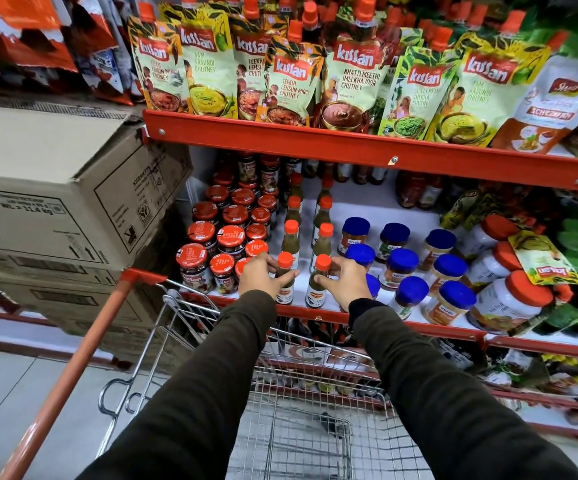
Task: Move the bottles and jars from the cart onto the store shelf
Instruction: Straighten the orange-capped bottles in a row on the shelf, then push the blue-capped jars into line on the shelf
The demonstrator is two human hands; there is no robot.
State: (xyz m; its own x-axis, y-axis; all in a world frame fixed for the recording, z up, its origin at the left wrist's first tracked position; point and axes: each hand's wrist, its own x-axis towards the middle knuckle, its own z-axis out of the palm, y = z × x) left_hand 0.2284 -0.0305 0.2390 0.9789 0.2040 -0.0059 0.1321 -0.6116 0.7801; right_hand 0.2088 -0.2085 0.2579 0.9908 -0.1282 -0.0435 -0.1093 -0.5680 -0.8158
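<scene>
My left hand [261, 276] is wrapped around a green sauce bottle [286, 282] with an orange cap, standing at the front edge of the red store shelf [454, 329]. My right hand [344, 284] grips a second, matching green sauce bottle [318, 287] just to the right of it. Both bottles stand upright at the head of two rows of like bottles [324, 233] running back on the shelf. The wire cart [183, 306] with an orange handle sits below my arms; its basket looks bare where I can see it.
Red-lidded jars [225, 237] crowd the shelf left of my hands; blue-lidded jars [402, 261] and bigger orange-lidded jars [509, 299] fill the right. Chutney pouches [287, 81] stand on the upper shelf. Stacked cardboard boxes [66, 188] sit left of the cart.
</scene>
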